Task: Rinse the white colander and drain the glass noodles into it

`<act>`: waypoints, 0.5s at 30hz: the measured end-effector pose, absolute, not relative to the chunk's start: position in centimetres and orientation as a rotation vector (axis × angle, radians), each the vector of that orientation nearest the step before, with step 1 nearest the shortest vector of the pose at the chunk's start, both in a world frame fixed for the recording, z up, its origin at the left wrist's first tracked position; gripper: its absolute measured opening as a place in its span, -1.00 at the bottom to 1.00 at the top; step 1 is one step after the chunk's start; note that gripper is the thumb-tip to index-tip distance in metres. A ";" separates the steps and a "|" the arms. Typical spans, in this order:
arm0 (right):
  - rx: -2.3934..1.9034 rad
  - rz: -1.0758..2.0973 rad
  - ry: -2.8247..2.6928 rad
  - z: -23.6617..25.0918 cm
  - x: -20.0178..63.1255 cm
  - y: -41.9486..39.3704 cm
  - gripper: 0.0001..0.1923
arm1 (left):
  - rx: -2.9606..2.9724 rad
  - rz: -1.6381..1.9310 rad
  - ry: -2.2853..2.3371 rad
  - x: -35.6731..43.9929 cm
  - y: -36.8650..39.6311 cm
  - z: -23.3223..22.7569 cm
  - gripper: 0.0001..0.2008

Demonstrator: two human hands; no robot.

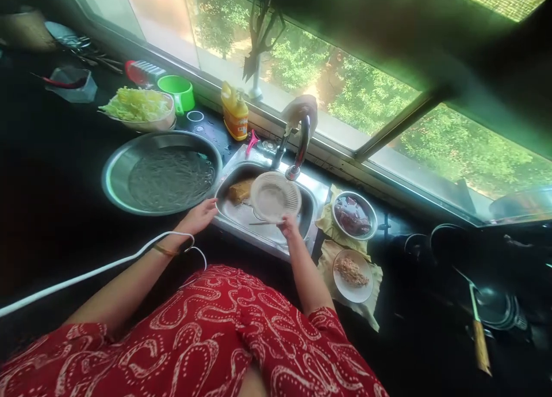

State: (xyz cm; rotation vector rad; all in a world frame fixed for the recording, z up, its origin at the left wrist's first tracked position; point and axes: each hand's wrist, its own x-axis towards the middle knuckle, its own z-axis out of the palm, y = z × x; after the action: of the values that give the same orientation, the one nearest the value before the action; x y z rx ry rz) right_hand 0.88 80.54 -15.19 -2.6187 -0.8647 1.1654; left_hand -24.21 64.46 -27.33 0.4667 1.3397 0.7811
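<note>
While right hand (288, 224) fingers grip white strainer (275, 197) rim, left hand (200, 217) rests loosely spread on sink (228, 213) edge

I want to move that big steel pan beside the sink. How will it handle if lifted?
The steel pan is wide and seems full of water, so probably heavy and apt to slosh. Its rim looks smooth, perhaps slippery.

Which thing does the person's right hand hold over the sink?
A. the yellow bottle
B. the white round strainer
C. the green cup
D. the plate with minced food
B: the right hand grips the near rim of the white round strainer under the tap, above the sink.
</note>
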 end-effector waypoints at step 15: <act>-2.758 0.925 -0.956 -21.4 -2.3 76.7 -0.63 | -0.695 0.974 1.353 -37.8 54.2 -38.8 -0.60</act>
State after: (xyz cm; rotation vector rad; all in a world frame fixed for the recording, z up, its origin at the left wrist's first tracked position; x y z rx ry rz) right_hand -2.29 76.75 -21.42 -2.7579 -0.9562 0.9254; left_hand -37.84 54.15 -38.82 -0.6954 1.3529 0.9741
